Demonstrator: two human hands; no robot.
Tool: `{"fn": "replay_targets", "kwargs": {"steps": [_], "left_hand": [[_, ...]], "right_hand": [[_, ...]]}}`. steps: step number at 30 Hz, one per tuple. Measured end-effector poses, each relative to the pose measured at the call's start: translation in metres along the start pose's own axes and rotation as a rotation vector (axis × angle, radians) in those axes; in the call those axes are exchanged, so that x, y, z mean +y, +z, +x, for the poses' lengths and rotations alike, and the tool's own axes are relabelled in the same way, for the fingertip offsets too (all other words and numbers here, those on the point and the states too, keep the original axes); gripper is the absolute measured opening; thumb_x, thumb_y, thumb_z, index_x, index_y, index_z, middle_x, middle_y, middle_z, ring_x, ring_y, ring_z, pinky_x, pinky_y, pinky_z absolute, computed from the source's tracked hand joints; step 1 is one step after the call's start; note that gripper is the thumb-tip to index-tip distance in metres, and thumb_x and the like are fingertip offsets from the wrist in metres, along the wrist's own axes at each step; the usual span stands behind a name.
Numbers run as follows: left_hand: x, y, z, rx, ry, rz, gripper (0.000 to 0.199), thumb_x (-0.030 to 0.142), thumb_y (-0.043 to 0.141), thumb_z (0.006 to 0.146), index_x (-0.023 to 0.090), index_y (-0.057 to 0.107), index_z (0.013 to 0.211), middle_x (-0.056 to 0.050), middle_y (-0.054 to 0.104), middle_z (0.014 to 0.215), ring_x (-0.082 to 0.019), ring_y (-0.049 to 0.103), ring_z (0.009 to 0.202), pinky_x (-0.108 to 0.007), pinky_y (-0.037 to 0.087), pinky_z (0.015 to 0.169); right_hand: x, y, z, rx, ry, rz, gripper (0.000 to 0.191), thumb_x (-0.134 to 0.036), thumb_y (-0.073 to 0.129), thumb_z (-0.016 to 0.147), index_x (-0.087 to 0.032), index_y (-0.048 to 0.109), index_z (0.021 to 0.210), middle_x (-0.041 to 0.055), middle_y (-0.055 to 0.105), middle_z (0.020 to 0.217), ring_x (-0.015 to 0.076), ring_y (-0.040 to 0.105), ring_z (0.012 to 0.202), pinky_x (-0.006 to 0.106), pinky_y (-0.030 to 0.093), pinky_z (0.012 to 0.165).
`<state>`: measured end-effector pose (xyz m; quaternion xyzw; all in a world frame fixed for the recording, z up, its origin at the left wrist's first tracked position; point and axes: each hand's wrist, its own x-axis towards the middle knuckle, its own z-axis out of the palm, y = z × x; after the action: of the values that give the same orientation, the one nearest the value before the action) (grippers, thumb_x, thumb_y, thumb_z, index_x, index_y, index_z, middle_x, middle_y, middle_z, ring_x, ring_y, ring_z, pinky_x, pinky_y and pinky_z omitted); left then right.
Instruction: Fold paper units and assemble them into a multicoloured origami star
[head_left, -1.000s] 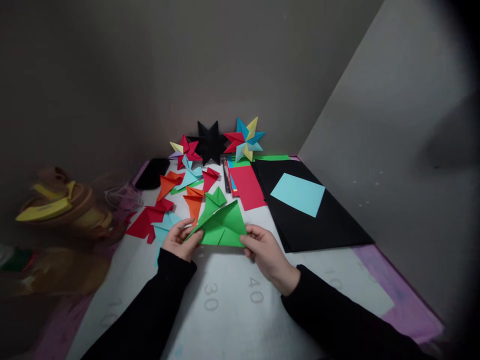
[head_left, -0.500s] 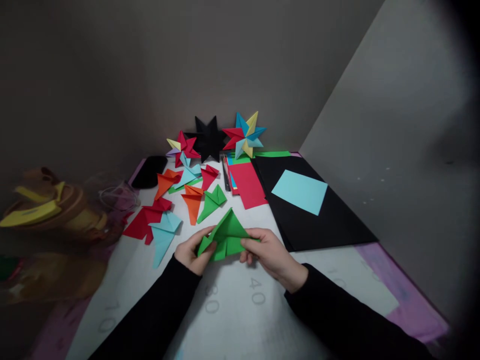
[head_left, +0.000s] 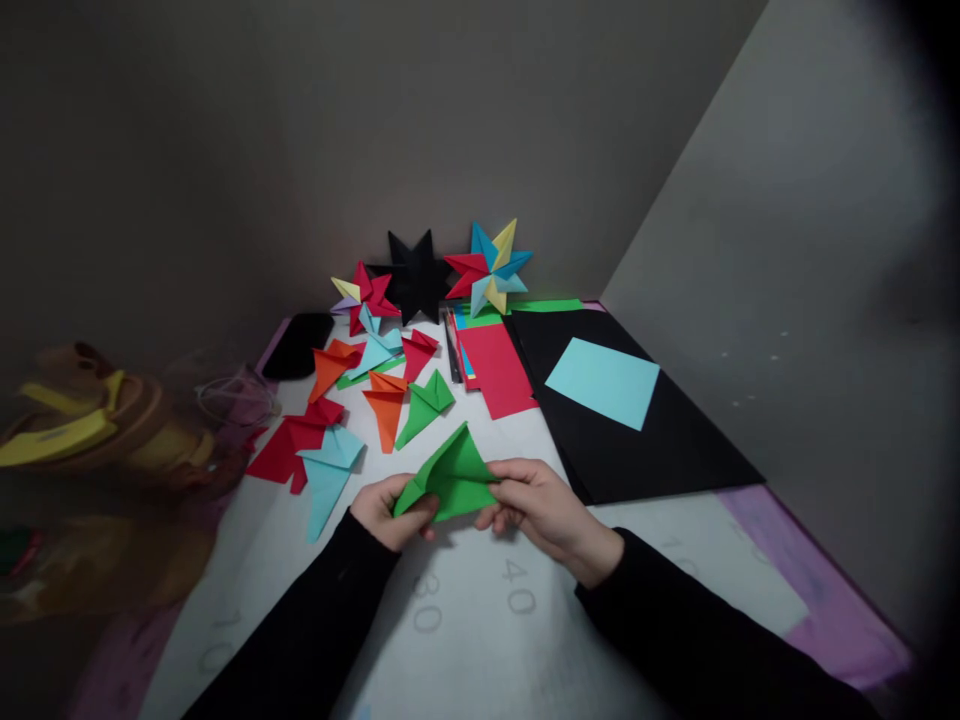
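A folded green paper [head_left: 456, 474] is held up between both hands over the white mat, its peak pointing away. My left hand [head_left: 396, 512] pinches its left corner, thumb on the near side. On the other side, my right hand [head_left: 529, 505] grips the right corner between thumb and fingers. Just beyond lie a folded green piece [head_left: 426, 405] and an orange one [head_left: 386, 405]. A light blue folded piece [head_left: 328, 475] and red folded pieces [head_left: 289, 447] are to the left of my left hand.
Behind stand a black paper star [head_left: 415, 278] and a multicoloured star [head_left: 491, 268]. Red sheets [head_left: 499, 372] lie beside a black board [head_left: 660, 455] bearing a light blue sheet [head_left: 604, 381]. A brown pot-like object [head_left: 150, 410] is at the left, near walls.
The green paper's lower front flaps have changed shape, and its near face now looks smoother. My right fingers have shifted slightly on its right corner; both hands still hold it.
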<state>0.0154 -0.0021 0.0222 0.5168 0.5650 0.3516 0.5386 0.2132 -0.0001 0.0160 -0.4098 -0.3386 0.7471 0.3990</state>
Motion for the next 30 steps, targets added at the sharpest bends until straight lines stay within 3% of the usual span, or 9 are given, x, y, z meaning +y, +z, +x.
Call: {"fn": "replay_targets", "kwargs": {"steps": [3, 7, 10, 13, 17, 21, 25, 27, 30], "left_hand": [[-0.001, -0.003, 0.002, 0.008, -0.022, -0.010, 0.018, 0.032, 0.066, 0.063, 0.015, 0.060, 0.063, 0.006, 0.053, 0.039, -0.010, 0.051, 0.034, -0.018, 0.029, 0.036], [-0.003, -0.002, 0.002, 0.064, 0.043, 0.023, 0.018, 0.031, 0.065, 0.064, 0.014, 0.063, 0.067, 0.005, 0.055, 0.041, -0.011, 0.052, 0.036, -0.020, 0.038, 0.041], [-0.004, -0.001, 0.000, 0.093, 0.095, 0.062, 0.015, 0.028, 0.064, 0.064, 0.014, 0.065, 0.069, 0.005, 0.056, 0.041, -0.011, 0.051, 0.036, -0.020, 0.039, 0.041], [-0.005, -0.002, 0.000, 0.089, 0.159, 0.077, 0.013, 0.020, 0.062, 0.062, 0.014, 0.068, 0.073, 0.004, 0.058, 0.042, -0.012, 0.053, 0.037, -0.021, 0.041, 0.041], [-0.006, -0.006, 0.000, 0.071, 0.390, 0.192, 0.020, 0.018, 0.059, 0.062, 0.016, 0.073, 0.077, -0.003, 0.072, 0.067, -0.018, 0.066, 0.059, -0.026, 0.050, 0.059], [-0.010, -0.005, -0.001, -0.016, 0.583, 0.337, 0.023, 0.020, 0.054, 0.070, 0.018, 0.074, 0.081, -0.005, 0.074, 0.077, -0.018, 0.068, 0.068, -0.025, 0.050, 0.067], [-0.013, -0.004, 0.001, -0.143, 0.767, 0.470, 0.028, 0.019, 0.049, 0.074, 0.019, 0.072, 0.090, -0.005, 0.074, 0.077, -0.015, 0.068, 0.068, -0.023, 0.050, 0.065], [-0.011, -0.006, 0.003, -0.078, 0.926, 0.599, 0.031, 0.018, 0.050, 0.074, 0.020, 0.069, 0.098, -0.006, 0.074, 0.086, -0.018, 0.067, 0.075, -0.027, 0.049, 0.071], [-0.003, -0.011, -0.001, 0.249, 1.163, 0.775, 0.034, 0.014, 0.057, 0.071, 0.026, 0.067, 0.101, -0.006, 0.073, 0.094, -0.022, 0.064, 0.089, -0.037, 0.044, 0.085]], "right_hand": [[0.001, -0.001, -0.001, -0.020, 0.007, 0.076, 0.029, -0.023, 0.068, 0.066, -0.010, 0.064, 0.092, 0.0073, 0.070, 0.057, 0.0153, 0.067, 0.052, 0.020, 0.046, 0.048], [0.002, -0.003, -0.002, -0.080, -0.009, 0.141, 0.035, -0.032, 0.073, 0.066, -0.010, 0.064, 0.092, 0.0089, 0.071, 0.062, 0.0193, 0.070, 0.062, 0.022, 0.049, 0.052], [0.003, -0.002, -0.001, -0.056, -0.023, 0.110, 0.032, -0.038, 0.071, 0.070, -0.011, 0.065, 0.084, 0.0068, 0.070, 0.063, 0.0177, 0.070, 0.060, 0.019, 0.047, 0.048], [0.004, 0.000, 0.000, 0.000, -0.022, 0.033, 0.025, -0.030, 0.072, 0.068, -0.014, 0.063, 0.085, 0.0028, 0.069, 0.066, 0.0153, 0.068, 0.056, 0.017, 0.043, 0.043], [0.002, -0.003, 0.000, -0.027, -0.031, -0.169, 0.034, -0.022, 0.072, 0.066, -0.017, 0.064, 0.099, 0.0024, 0.070, 0.070, 0.0149, 0.066, 0.062, 0.020, 0.045, 0.050], [-0.003, -0.003, -0.004, -0.107, -0.053, -0.398, 0.011, -0.020, 0.070, 0.066, -0.015, 0.070, 0.076, 0.0025, 0.069, 0.071, 0.0134, 0.062, 0.063, 0.024, 0.046, 0.058], [-0.005, 0.002, -0.007, -0.113, -0.110, -0.568, 0.006, -0.017, 0.065, 0.071, -0.017, 0.070, 0.072, 0.0011, 0.067, 0.067, 0.0136, 0.060, 0.061, 0.024, 0.045, 0.057], [-0.005, 0.004, -0.009, -0.065, -0.233, -0.679, 0.008, -0.014, 0.065, 0.070, -0.018, 0.071, 0.072, 0.0014, 0.068, 0.070, 0.0150, 0.061, 0.066, 0.025, 0.046, 0.062], [-0.007, 0.007, -0.011, 0.023, -0.404, -0.779, 0.008, -0.015, 0.065, 0.072, -0.020, 0.072, 0.072, 0.0024, 0.069, 0.072, 0.0161, 0.062, 0.068, 0.028, 0.047, 0.067]]}}
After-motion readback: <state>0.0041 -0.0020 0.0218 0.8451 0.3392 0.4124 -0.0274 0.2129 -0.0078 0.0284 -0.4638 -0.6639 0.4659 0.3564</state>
